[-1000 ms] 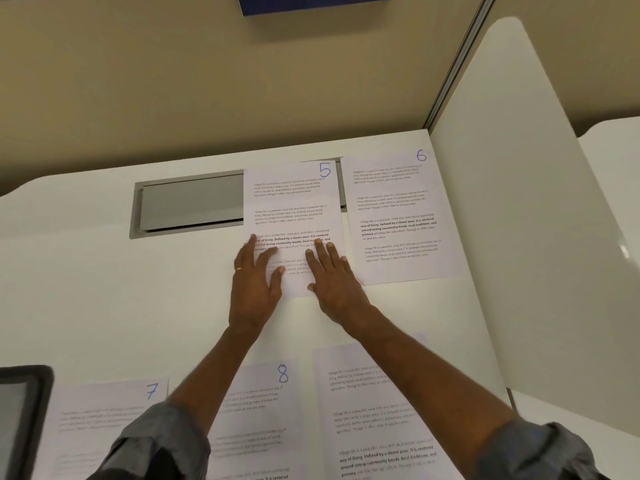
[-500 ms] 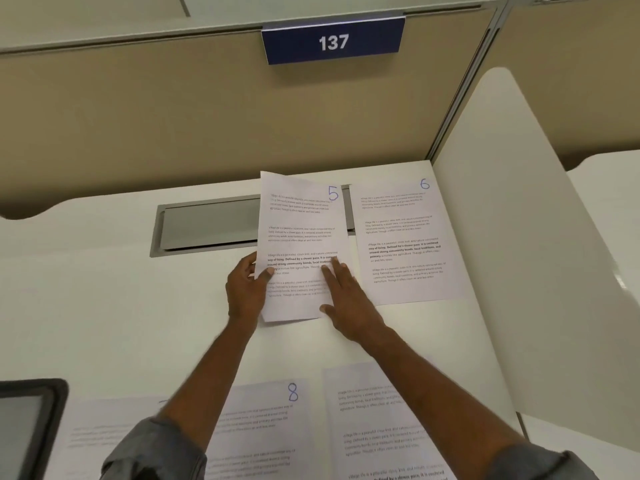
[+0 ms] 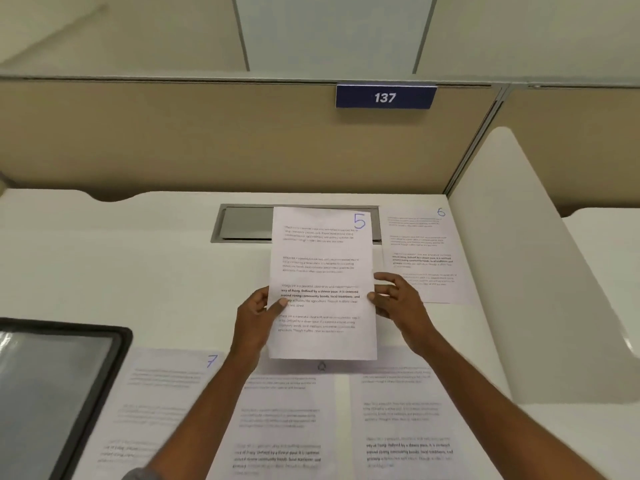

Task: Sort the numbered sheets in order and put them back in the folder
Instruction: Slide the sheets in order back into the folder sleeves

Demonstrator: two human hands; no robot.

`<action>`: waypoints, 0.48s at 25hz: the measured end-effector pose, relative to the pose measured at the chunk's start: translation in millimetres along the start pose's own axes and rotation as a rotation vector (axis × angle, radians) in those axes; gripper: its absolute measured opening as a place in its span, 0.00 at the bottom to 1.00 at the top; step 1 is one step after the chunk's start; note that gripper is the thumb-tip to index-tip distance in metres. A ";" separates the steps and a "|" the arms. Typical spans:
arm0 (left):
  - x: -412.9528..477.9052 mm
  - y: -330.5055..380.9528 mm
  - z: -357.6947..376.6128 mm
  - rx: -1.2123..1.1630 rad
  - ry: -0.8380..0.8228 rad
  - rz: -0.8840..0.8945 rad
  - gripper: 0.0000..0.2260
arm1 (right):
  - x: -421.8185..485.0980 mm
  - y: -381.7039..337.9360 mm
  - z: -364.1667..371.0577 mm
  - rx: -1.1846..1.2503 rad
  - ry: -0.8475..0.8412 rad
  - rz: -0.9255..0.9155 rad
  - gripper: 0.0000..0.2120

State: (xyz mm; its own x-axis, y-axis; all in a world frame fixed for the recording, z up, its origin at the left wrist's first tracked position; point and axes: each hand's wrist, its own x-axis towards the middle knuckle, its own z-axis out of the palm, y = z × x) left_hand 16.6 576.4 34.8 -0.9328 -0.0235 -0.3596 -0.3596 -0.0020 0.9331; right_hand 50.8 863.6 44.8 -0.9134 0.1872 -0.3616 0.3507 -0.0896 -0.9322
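Sheet 5 (image 3: 322,271) is lifted off the white desk and held upright in front of me. My left hand (image 3: 258,315) pinches its left edge, thumb on the printed face. My right hand (image 3: 398,299) grips its right edge. Sheet 6 (image 3: 420,258) lies flat at the back right of the desk. Sheet 7 (image 3: 156,403) lies at the near left. Sheet 8 (image 3: 284,420) lies in the near middle, its number partly hidden by sheet 5. One more printed sheet (image 3: 405,420) lies at the near right, its number hidden.
A dark-framed clear folder (image 3: 52,386) sits at the near left edge. A grey cable hatch (image 3: 242,223) is set into the desk behind sheet 5. A white side divider (image 3: 540,271) stands on the right; a beige partition with sign 137 (image 3: 385,97) closes the back.
Sheet 5 lay flat under both palms a second ago. Both hands have taken it by its edges and lifted it off the desk toward me. My view has tilted upward.
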 end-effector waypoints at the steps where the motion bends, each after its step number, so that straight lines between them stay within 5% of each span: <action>1: -10.3 -2.4 -10.2 -0.012 0.004 -0.008 0.12 | -10.8 1.2 7.1 0.012 -0.011 0.002 0.17; 12: -116.4 -12.4 -170.7 -0.083 0.034 -0.011 0.09 | -129.5 26.5 137.4 -0.013 -0.107 0.003 0.14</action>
State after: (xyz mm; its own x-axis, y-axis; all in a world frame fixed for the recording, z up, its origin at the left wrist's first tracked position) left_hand 133.5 408.5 66.2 -0.9269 -0.0566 -0.3710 -0.3658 -0.0848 0.9268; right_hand 149.9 702.6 69.2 -0.9290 0.0812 -0.3610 0.3552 -0.0774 -0.9316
